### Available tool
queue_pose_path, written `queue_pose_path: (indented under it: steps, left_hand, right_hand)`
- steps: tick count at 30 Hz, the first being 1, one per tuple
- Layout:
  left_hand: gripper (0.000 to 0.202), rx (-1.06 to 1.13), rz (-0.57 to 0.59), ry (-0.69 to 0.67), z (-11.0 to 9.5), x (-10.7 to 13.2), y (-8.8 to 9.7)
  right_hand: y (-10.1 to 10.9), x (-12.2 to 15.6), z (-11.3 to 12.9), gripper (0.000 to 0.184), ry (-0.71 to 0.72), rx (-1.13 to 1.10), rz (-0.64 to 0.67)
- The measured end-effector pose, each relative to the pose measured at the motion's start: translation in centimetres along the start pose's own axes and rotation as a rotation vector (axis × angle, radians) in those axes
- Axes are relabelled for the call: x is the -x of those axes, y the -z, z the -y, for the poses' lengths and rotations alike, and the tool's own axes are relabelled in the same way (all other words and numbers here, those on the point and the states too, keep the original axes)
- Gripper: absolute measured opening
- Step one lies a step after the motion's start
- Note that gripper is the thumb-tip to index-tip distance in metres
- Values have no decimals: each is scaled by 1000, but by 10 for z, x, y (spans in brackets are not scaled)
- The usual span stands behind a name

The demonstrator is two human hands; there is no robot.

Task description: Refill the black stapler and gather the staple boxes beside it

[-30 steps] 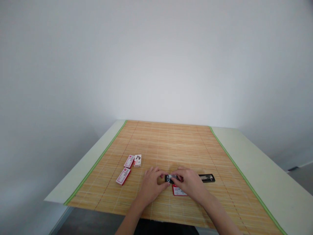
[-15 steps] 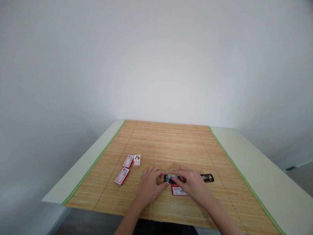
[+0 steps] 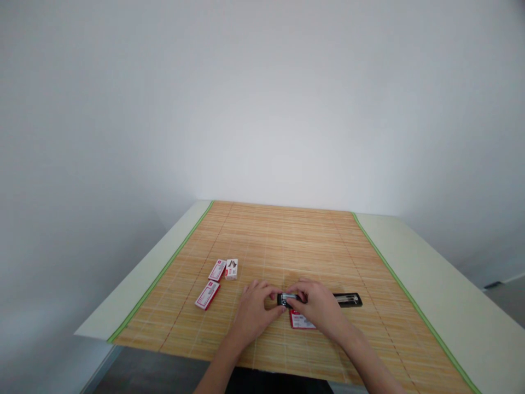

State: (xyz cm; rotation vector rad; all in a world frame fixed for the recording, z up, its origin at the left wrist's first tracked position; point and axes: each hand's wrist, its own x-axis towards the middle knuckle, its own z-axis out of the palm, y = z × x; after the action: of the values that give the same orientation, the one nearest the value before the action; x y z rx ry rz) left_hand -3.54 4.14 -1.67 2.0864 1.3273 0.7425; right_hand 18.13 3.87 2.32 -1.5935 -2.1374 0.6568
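Narrow two-handed grip point(image 3: 255, 311) point(image 3: 323, 309) on black stapler point(image 3: 348, 299)

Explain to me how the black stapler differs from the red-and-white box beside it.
The black stapler is dark with silvery metal, while the red-and-white box carries printing. The stapler is long and narrow; the box is shorter. The left hand grips the stapler's end, whereas the box lies nearer the person, outside that grip. Both are partly hidden by the right hand.
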Motion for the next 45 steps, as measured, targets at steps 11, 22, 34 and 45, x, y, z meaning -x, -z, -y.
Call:
queue_pose_path:
  steps: [11, 22, 34, 45]
  left_hand:
    - [28, 6, -5, 7, 1, 0, 0]
    - [28, -8, -18, 6, 3, 0, -2]
    - [28, 12, -13, 2, 4, -1, -2]
    - [28, -10, -18, -5, 2, 2, -2]
  right_hand:
    - [21, 22, -6, 18, 10, 189, 73]
    - [50, 63, -58, 42, -100, 107, -361]
    - [36, 59, -64, 44, -197, -693, -246]
    - [2, 1, 13, 7, 52, -48, -21]
